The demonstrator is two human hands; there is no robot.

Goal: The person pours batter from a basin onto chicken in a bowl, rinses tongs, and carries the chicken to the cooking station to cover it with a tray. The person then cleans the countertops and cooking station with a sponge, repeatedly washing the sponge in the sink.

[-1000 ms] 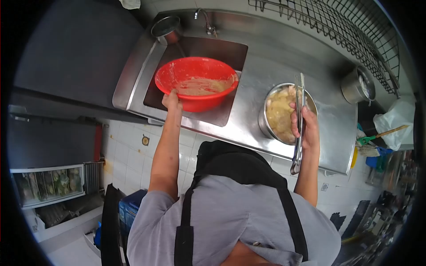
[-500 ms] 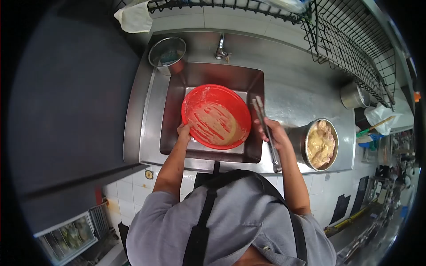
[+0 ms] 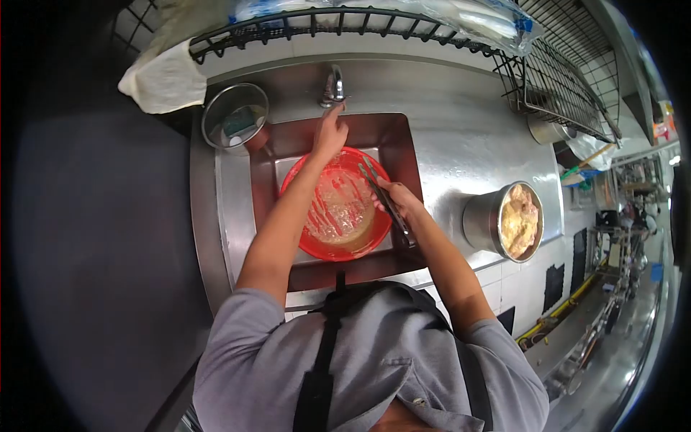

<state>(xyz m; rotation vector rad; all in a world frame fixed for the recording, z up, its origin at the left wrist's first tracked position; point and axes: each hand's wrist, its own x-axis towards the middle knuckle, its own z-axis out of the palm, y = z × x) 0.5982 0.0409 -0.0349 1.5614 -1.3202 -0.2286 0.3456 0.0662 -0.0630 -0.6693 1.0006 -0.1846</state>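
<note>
My left hand (image 3: 332, 133) reaches up over the sink, its fingers closed at the handle of the metal tap (image 3: 335, 85). Below it, the red basin (image 3: 338, 253) sits in the sink, smeared with pale batter and holding some cloudy, rippled liquid. My right hand (image 3: 400, 199) grips metal tongs (image 3: 392, 209) over the basin's right side, the tips pointing up and left. My left forearm hides part of the basin's left side.
A steel pot of raw, batter-coated meat (image 3: 521, 220) stands on the counter at right. Left of the tap is a steel container (image 3: 236, 118) with a green scrubber inside. A black wire rack (image 3: 360, 18) with plastic bags and a white cloth (image 3: 167, 78) hangs above.
My left hand has left the basin's rim and gone up to the tap. My right hand has brought the tongs leftward over the basin. Clear ripples now show in the basin.
</note>
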